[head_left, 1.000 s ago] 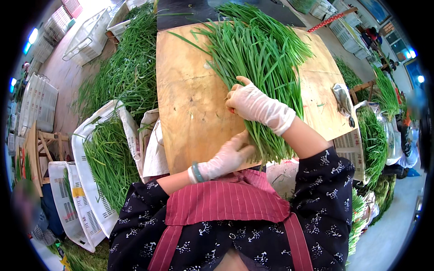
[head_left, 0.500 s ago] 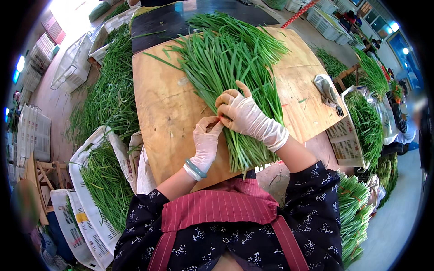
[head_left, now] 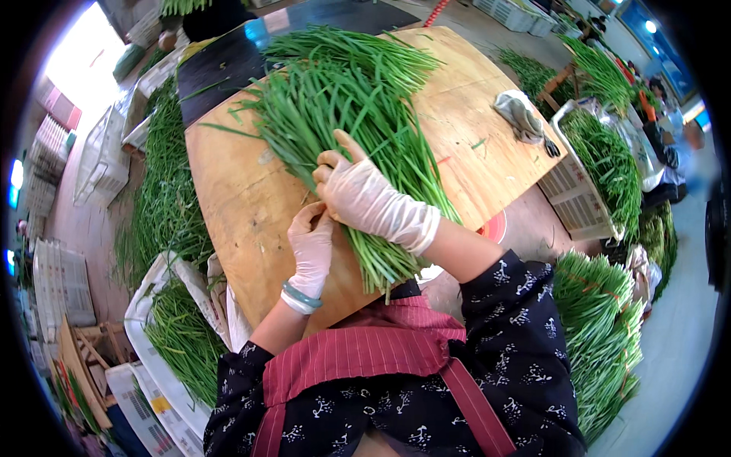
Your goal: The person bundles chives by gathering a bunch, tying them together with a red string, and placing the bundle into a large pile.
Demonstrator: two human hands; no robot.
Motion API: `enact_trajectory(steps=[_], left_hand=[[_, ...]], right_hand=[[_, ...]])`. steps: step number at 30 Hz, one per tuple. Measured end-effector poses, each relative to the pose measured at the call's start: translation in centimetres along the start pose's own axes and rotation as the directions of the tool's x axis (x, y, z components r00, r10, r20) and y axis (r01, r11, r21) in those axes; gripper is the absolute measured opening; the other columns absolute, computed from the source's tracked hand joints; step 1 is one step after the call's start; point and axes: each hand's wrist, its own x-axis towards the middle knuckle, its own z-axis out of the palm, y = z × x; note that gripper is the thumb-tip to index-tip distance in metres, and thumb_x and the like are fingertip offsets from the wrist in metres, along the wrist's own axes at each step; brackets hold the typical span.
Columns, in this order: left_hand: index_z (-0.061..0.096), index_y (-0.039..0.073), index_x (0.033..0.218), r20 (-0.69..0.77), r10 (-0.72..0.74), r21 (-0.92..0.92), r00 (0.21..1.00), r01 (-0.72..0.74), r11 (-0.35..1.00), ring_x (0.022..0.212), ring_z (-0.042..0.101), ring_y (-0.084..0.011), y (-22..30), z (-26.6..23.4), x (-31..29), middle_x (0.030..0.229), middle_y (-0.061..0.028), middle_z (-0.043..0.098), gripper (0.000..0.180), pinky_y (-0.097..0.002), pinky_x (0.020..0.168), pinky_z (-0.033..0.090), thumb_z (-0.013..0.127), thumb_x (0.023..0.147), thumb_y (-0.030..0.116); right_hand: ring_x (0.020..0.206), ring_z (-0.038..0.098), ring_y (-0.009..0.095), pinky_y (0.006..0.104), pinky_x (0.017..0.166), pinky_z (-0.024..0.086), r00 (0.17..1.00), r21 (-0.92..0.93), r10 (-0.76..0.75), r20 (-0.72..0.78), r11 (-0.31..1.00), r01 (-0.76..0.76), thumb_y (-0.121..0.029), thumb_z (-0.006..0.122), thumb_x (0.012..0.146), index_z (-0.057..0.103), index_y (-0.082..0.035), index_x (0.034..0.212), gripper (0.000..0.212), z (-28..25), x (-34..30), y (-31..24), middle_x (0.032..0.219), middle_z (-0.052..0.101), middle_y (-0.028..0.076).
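A thick bunch of garlic chives (head_left: 381, 164) lies on the wooden board, cut stalk ends toward me and leaves away. My right hand (head_left: 373, 202), in a white glove, is curled over the bunch near its stalk end, with one finger raised. At the bunch's left edge my gloved left hand (head_left: 311, 247), with a green bangle at the wrist, pinches with its fingertips against those of my right hand. What lies between the fingertips is hidden. More garlic chives (head_left: 388, 57) lie crosswise behind the bunch.
Under the chives is a wooden board (head_left: 244, 213), with a dark tabletop (head_left: 221, 72) beyond. A grey cloth (head_left: 518, 114) and small black snips (head_left: 550, 147) rest at its right. Crates of chives (head_left: 586, 206) flank the board; bundled chives (head_left: 598, 343) stand at lower right.
The view has shifted, so board and hands appear farther left. My hands stay together at the bunch's left edge; a red bit seen between the fingertips is now out of sight.
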Motion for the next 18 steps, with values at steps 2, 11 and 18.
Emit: enact_trajectory(steps=[2, 11, 18], left_hand=[[0.062, -0.001, 0.092, 0.021, -0.010, 0.018, 1.000, 0.010, 1.000, 0.076, 0.056, -0.0096, 0.3, 0.2, 0.1, 0.087, -0.0038, 0.062, 0.010, -0.0229, 0.070, 0.048, 0.059, 0.083, 0.001], [0.062, 0.004, 0.091, -0.028, -0.144, -0.378, 0.989, 0.123, 0.918, 0.080, 0.053, -0.0072, 0.0, 0.9, -0.7, 0.088, 0.0008, 0.059, 0.009, -0.0207, 0.075, 0.044, 0.060, 0.082, 0.001], [0.062, 0.005, 0.090, -0.019, -0.191, -0.422, 0.981, 0.165, 0.892, 0.080, 0.052, -0.0077, 0.4, 0.5, -0.9, 0.088, 0.0013, 0.058, 0.007, -0.0215, 0.075, 0.044, 0.058, 0.084, 0.003]], right_hand=[[0.103, 0.050, 0.020, 0.0499, 0.105, 0.022, 0.996, 0.010, 0.048, -0.081, 0.999, -0.048, -0.022, 0.061, 0.067, 0.063, -0.011, 0.074, 0.013, 0.1, -0.1, 0.7, 0.088, 0.059, 0.000], [0.080, 0.062, 0.029, 0.0392, 0.074, 0.048, 0.755, 0.191, 0.591, 0.283, 0.737, -0.649, -0.018, 0.054, 0.081, 0.065, -0.012, 0.096, 0.019, 6.5, -12.7, 15.3, 0.089, 0.064, 0.011], [0.084, 0.061, 0.028, 0.0355, 0.076, 0.048, 0.486, 0.680, 0.866, 0.117, 0.287, -0.675, -0.012, 0.058, 0.079, 0.056, -0.009, 0.115, 0.036, 7.7, -15.9, 12.8, 0.093, 0.062, 0.013]])
